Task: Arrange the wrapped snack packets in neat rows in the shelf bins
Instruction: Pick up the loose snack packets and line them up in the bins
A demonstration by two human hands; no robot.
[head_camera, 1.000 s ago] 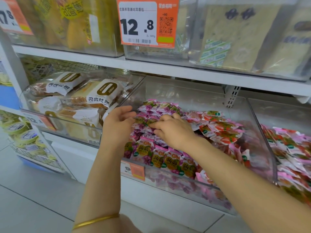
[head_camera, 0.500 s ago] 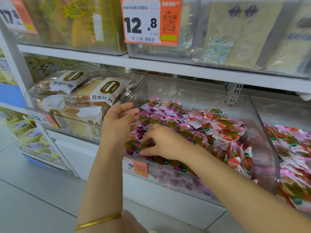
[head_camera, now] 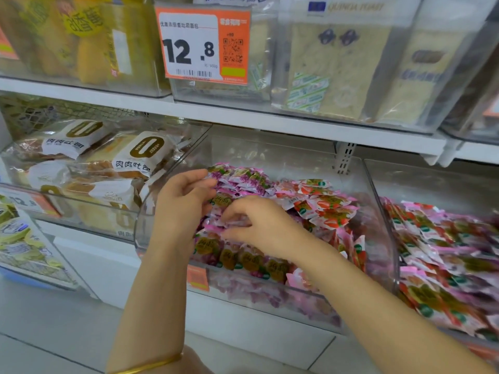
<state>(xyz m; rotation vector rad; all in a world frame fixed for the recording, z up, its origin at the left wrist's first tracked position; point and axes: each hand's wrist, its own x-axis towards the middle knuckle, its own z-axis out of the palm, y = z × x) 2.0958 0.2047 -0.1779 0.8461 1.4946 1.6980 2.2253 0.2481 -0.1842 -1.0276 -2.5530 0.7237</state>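
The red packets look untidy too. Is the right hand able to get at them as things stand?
Probably yes. The red packets lie in the same open-topped bin, just right of the right hand, with nothing between; but it grips purple packets.

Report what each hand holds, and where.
The right hand pinches pink wrapped snack packets by their edges; the left hand touches purple wrapped packets, grip unclear.

Two bare hands: left hand [head_camera: 183, 203], right hand [head_camera: 262, 228]. Both forearms bare down to bottom frame edge. Thin gold bangle [head_camera: 151, 366] round left forearm, plain, smooth, shiny. Nails too blurred to tell.
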